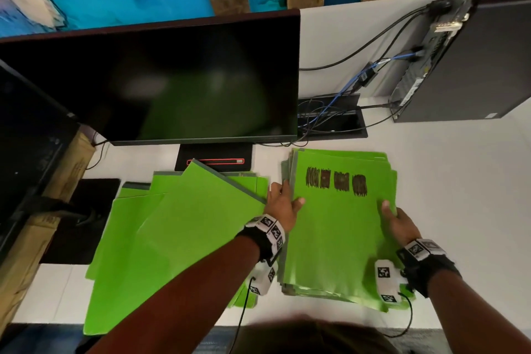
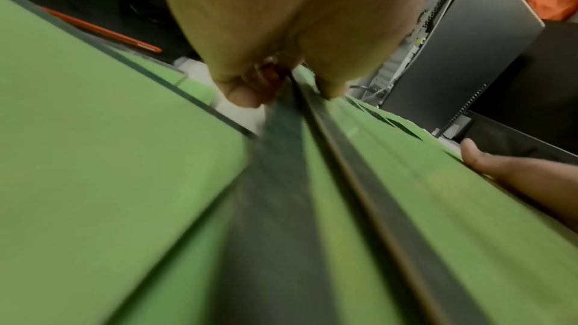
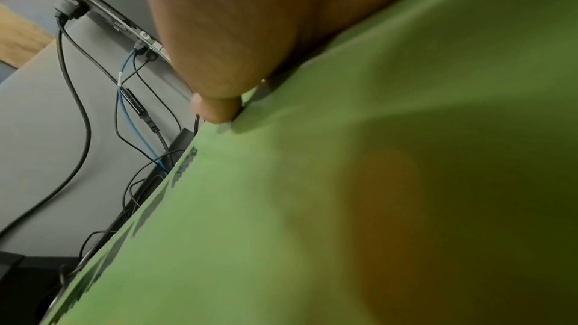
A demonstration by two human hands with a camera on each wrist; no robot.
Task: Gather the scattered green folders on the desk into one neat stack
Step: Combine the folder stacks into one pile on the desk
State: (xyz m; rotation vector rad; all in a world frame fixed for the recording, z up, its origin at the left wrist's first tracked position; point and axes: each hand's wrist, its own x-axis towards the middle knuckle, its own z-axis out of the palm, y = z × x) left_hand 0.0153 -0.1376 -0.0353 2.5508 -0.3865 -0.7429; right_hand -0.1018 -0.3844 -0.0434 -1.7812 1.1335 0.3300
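On the white desk [image 1: 465, 210] lie two groups of green folders. The right stack [image 1: 339, 238] has black scribbles on its top folder. My left hand [image 1: 287, 199] grips the stack's left edge, thumb on top; in the left wrist view this hand [image 2: 281, 83] pinches the grey spines [image 2: 281, 182]. My right hand [image 1: 398, 221] holds the stack's right edge with its thumb on the top sheet, and shows as a thumb [image 3: 219, 113] pressing the green cover [image 3: 312, 206]. A loose, fanned pile of folders [image 1: 172, 224] lies to the left, touched by neither hand.
A dark monitor [image 1: 149, 80] on a black base [image 1: 214, 159] stands behind the folders. A PC tower [image 1: 474, 60] with cables [image 1: 330, 115] stands at the back right. A black pad [image 1: 83, 218], a cardboard box [image 1: 28, 238] and a second screen [image 1: 26, 138] are on the left.
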